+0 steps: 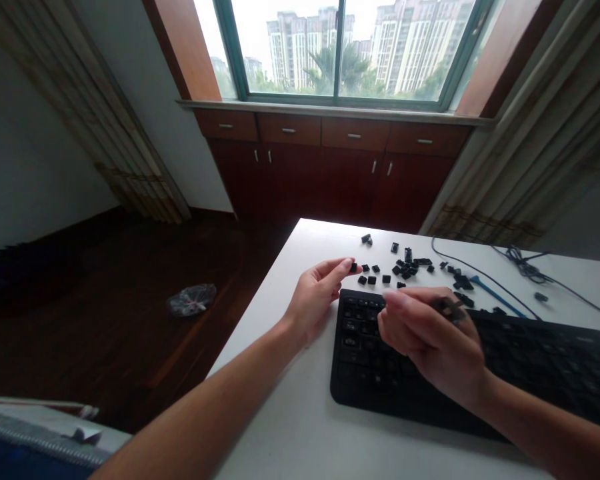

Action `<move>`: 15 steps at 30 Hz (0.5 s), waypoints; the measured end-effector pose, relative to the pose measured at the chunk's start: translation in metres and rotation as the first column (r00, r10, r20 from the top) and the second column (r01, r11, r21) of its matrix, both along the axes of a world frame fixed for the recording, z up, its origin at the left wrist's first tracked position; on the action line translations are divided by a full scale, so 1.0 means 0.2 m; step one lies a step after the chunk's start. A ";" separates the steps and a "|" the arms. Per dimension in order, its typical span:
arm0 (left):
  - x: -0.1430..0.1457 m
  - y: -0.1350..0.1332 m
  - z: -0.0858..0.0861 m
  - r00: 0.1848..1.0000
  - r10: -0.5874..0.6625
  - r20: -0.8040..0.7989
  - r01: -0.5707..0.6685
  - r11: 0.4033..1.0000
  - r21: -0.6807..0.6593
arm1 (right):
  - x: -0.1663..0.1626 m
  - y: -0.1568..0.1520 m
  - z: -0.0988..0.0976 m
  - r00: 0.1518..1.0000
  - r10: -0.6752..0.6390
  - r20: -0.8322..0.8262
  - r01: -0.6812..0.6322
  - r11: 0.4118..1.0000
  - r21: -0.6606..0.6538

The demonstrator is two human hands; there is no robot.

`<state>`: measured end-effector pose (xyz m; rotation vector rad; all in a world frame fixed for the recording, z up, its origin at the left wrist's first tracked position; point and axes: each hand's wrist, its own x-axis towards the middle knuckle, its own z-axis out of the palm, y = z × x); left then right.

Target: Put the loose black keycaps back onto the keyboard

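Small black keycaps, apparently, lie scattered beside the black keyboard.

At the top of the frame, a big window looks out on tall apartment buildings. Under it sit dark wood cabinets with drawers, and striped curtains hang at the sides. The dark floor at lower left looks like wood.

two bare hands above a black keyboard on a white table

the left hand has its fingertips just beside a loose black keycap, the right hand pinches a small dark piece over the keys, and more loose keycaps lie beyond.
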<state>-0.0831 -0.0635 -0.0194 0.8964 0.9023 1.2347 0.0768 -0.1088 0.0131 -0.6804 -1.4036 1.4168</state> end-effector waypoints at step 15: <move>-0.01 -0.02 0.04 0.993 -0.083 0.079 0.082 0.997 0.017 | 0.11 0.21 0.09 0.812 -0.357 0.462 0.160 0.898 0.411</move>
